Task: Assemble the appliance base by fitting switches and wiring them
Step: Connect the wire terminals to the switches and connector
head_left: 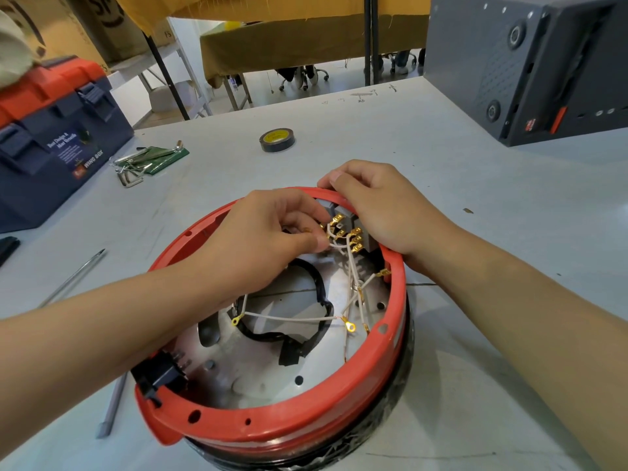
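At the far inner wall of the round appliance base [292, 426], both hands work over the grey switches [343, 212] set into the rim. That base sits on the pale grey counter [475, 205], a red plastic ring with small holes around its edge, a dull metal floor plate inside and a black band underneath. The left hand [268, 232] reaches in from the near left, its grip pinching a thin white wire [334, 245] between thumb and fingertips, just beside the brass spade terminals [353, 239] on the switch backs. The right hand [380, 205] drapes over the rim from outside, fingers curled round the red edge and the switch bodies, grip clenched on them. More white wires with gold ring lugs [348, 323] trail loosely across the plate, crossing a black taped cable [319, 290] that loops round the centre. A black connector block [163, 372] sits at the near left of the rim. Further off on the counter lie a roll of black tape [277, 140], hex keys [142, 161] and a blue toolbox with an orange lid [51, 124].
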A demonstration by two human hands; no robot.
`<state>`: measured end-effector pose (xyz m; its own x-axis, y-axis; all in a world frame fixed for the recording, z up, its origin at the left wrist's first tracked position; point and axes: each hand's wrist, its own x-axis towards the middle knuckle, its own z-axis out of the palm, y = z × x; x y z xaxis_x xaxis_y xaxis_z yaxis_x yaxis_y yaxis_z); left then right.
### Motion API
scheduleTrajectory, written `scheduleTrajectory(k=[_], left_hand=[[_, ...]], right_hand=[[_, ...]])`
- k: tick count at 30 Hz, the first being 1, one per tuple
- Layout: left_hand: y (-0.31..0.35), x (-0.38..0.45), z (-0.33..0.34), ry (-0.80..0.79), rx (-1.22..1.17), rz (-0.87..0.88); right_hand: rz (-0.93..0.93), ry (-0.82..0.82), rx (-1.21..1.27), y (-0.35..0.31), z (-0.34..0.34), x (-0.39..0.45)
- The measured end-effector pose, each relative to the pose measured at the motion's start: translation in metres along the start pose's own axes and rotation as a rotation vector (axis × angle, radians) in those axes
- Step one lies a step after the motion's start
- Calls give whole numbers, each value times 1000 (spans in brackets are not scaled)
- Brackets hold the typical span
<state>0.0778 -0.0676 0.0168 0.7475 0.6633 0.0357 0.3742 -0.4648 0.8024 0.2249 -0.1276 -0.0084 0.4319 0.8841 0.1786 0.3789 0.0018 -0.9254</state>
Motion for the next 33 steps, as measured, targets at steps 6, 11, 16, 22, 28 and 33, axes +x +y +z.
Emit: scheduleTrajectory(k=[6,11,16,22,28,33], left_hand=[[3,2,1,23,39,-27],[5,1,1,42,88,-22],[5,1,3,69,147,40],[4,1,6,94,166,57],[5,4,5,93,102,3],[13,9,2,26,239,32]], right_hand=[[-10,-7,-7,-1,-1,-1],[-10,-9,-2,0,-1,-1],[-9,-8,2,0,-1,0],[-1,-2,2,0,0,0],[13,0,4,-1,0,-1],[14,-5,4,-2,1,-1]])
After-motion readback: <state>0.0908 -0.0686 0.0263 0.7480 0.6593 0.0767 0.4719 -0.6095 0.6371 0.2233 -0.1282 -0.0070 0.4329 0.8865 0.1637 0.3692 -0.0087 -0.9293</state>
